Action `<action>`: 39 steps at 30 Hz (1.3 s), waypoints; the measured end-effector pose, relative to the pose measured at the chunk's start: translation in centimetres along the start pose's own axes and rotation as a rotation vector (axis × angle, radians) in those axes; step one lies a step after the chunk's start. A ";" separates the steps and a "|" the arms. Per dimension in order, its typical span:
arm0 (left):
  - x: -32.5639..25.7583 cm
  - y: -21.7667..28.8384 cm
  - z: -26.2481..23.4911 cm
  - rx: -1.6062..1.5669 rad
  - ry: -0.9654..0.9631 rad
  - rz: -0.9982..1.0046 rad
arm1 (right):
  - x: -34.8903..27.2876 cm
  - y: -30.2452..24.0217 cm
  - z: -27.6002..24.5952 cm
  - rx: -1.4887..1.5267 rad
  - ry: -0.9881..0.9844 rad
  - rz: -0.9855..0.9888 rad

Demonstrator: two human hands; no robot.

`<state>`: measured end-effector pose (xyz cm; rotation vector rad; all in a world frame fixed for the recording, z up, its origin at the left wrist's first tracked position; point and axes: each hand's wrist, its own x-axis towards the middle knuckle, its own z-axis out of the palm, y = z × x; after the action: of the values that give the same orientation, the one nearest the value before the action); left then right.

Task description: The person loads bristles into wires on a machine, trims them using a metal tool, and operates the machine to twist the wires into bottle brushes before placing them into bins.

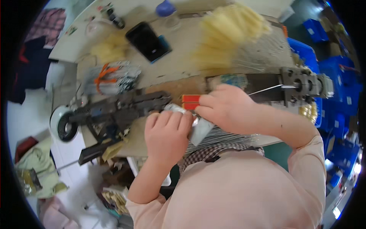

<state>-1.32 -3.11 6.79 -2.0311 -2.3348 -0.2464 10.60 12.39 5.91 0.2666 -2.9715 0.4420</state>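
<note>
Left hand's (167, 131) fingers pressing together, gripping silvery piece (201, 131) just below red block (190, 100). Right hand's (230, 108) fingers curling at block's right end; cannot tell whether pinching. Dark metal clamp (146, 102) lying left of block.

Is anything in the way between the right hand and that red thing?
Nothing I can see. The right hand has fingertips at the edge of the red thing, maybe touching it. The pale thing lies nearer the person's body, not between them.
</note>
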 end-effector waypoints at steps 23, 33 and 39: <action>-3.7 -1.6 11.2 -1.138 0.152 -0.590 | 5.9 1.8 3.7 0.061 -0.070 0.075; -4.4 -2.8 15.1 -1.251 0.343 -0.460 | 4.1 -3.7 7.4 0.031 -0.225 0.244; -8.0 -5.9 9.2 -1.158 0.013 -0.695 | 2.4 -1.6 4.6 0.093 -0.176 0.060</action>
<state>-5.26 -10.43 -3.87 -1.1528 -3.1280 -1.9683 8.11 9.09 2.38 0.2372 -3.1422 0.5942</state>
